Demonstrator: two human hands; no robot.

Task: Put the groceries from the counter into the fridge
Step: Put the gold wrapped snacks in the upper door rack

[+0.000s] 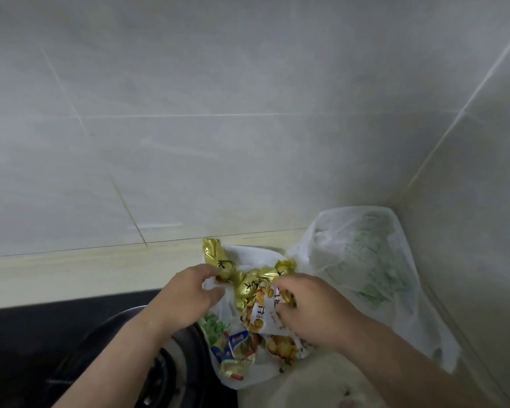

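A white plastic shopping bag point(248, 375) lies on the counter in the corner, holding several snack packets. Gold foil packets point(249, 282) stick out of its mouth, and a packet with yellow pictures point(261, 316) lies below them. My left hand point(186, 298) holds the bag's left edge, fingers curled by a gold packet. My right hand point(309, 307) grips the yellow-pictured packet at the bag's mouth. The fridge is out of view.
A second, thin white bag with green print point(362, 260) stands against the right wall in the corner. A black stove top with a burner point(171, 357) sits at the lower left. The pale counter point(71, 275) runs along the tiled wall.
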